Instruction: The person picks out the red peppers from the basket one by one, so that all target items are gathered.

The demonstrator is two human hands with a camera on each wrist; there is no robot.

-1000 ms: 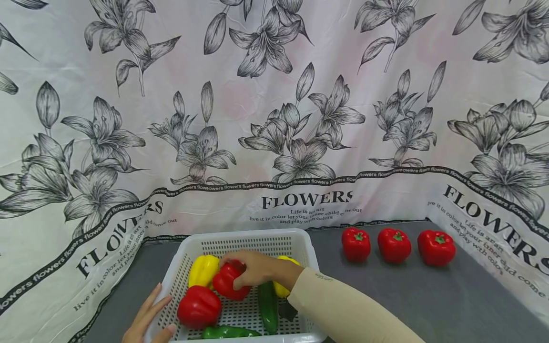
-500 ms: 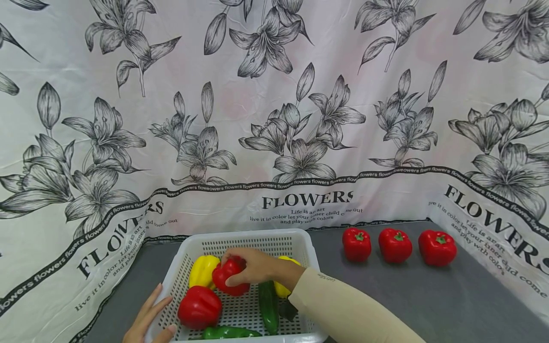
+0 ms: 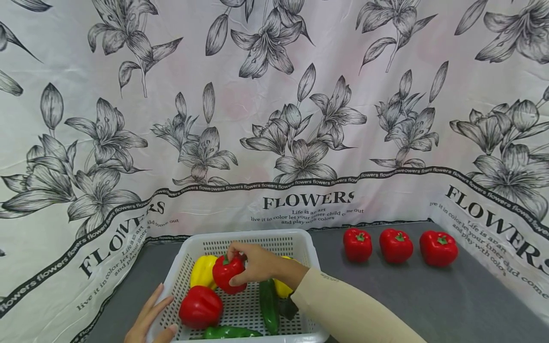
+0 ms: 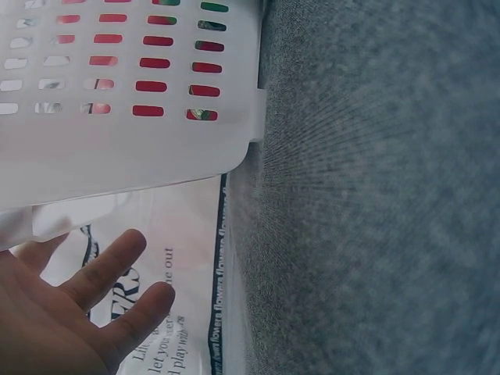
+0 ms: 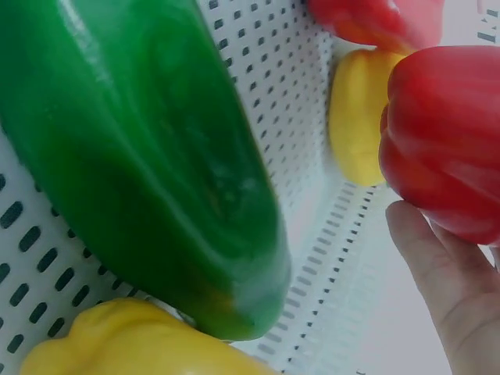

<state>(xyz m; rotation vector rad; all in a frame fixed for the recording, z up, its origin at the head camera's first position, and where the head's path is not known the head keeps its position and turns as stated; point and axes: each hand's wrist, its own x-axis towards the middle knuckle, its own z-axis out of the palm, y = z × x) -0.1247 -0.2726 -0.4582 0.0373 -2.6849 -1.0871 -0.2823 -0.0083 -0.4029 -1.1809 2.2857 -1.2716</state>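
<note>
Fingers [image 3: 151, 301] straight and spread, a person's left hand [image 3: 141, 326] lies at the near left rim of a white perforated basket [image 3: 249, 234] on a gray desk [image 3: 364, 295], with nothing visible in its grip. Just inside the near rim lies a long green pepper [image 3: 229, 332]; beyond it sit a large red pepper [image 3: 200, 307] at left and a slender dark green vegetable [image 3: 269, 307] pointing away from the camera. Past these, the right hand [image 3: 259, 264] holds a red bell pepper [image 3: 224, 276] over the basket, its fingers bent around the fruit and parted only by its bulk. The pepper lies to the left of that hand's palm, between thumb and fingers; squat, it shows no marked long axis, its green stem tipped upward. The right hand is plainly the nearer, the left well apart. Whether the pepper clears the basket floor cannot be told. Just left of it sits a yellow pepper [image 3: 200, 272]. Farthest off, three red peppers [image 3: 396, 248] stand in a row on the desk, before a floral cloth [image 3: 233, 102].
</note>
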